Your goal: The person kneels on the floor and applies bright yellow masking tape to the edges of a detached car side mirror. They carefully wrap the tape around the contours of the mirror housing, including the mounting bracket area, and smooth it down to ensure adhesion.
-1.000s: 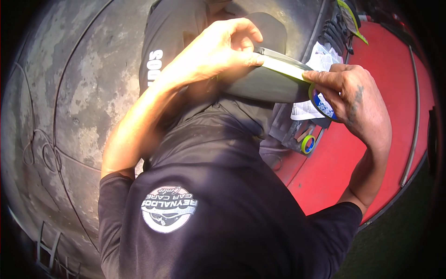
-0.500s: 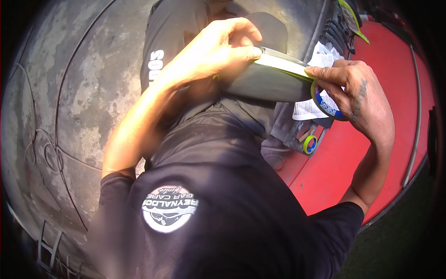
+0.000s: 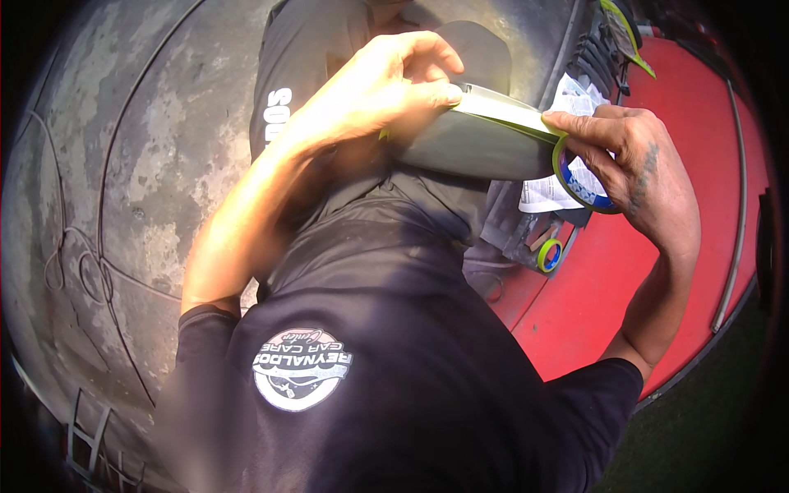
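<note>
A smooth, curved grey part (image 3: 477, 148) rests over my lap. A strip of yellow-green masking tape (image 3: 497, 108) runs along its upper edge. At the strip's left end my left hand (image 3: 403, 82) is closed on the grey part, thumb pressed on the tape and index finger arched above. My right hand (image 3: 637, 160) grips the roll of masking tape (image 3: 573, 182), its thumb and index finger pinching the strip by the part's right end. The roll hangs below those fingers, its blue patterned core showing. My right palm is hidden.
A second tape roll (image 3: 549, 255) sits lower right, by a grey tray-like holder (image 3: 514, 234). Printed paper sheets (image 3: 575, 97) lie behind my right hand. A red panel (image 3: 649, 271) spreads along the right, with a grey rod (image 3: 735, 205) on it. Cables (image 3: 105, 181) cross the stained floor (image 3: 164, 140).
My right hand and the tape roll have shifted very slightly right. The grey part has tilted a little, showing more of its taped edge. My left hand stays on the tape's end.
</note>
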A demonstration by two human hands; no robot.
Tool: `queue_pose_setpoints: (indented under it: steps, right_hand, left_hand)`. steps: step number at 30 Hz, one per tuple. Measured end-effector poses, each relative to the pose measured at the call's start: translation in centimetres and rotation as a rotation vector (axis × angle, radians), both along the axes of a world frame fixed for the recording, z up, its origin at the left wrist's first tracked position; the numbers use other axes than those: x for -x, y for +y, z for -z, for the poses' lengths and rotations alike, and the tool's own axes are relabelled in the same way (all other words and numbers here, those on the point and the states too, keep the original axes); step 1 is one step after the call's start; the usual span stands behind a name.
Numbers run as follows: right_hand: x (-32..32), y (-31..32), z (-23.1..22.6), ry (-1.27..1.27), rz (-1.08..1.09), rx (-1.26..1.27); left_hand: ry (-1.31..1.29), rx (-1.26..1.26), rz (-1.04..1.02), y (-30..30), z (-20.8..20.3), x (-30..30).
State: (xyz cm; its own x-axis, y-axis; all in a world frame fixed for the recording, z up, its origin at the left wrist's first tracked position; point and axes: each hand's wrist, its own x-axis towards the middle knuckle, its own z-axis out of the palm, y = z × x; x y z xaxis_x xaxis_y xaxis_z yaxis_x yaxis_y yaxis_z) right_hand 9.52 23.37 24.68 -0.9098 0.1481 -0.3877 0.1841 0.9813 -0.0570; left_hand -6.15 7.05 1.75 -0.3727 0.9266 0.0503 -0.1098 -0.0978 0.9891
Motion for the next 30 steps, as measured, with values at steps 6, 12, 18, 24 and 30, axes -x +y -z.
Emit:
queue_pose_setpoints:
  steps: [6, 12, 18, 24, 30]
  right_hand:
    - [0.0, 0.2, 0.1, 0.0, 0.0, 0.009]
    - [0.3, -1.4, -2.1, 0.09, -0.108, 0.171]
    - [-0.1, -1.0, -1.5, 0.053, -0.142, -0.03]
    - [-0.1, -0.8, -0.2, 0.017, -0.124, -0.159]
    - [-0.1, -1.0, 0.0, 0.004, -0.093, -0.161]
  left_hand:
    - [-0.009, -0.015, 0.02, -0.6, -0.3, 0.2]
    - [-0.013, -0.017, 0.013, -0.4, -0.3, 0.1]
    - [0.008, -0.011, 0.013, -0.6, -0.4, 0.1]
    - [0.04, 0.021, -0.003, -0.6, -0.5, -0.1]
    - [0.092, 0.064, -0.053, -0.4, -1.1, -0.6]
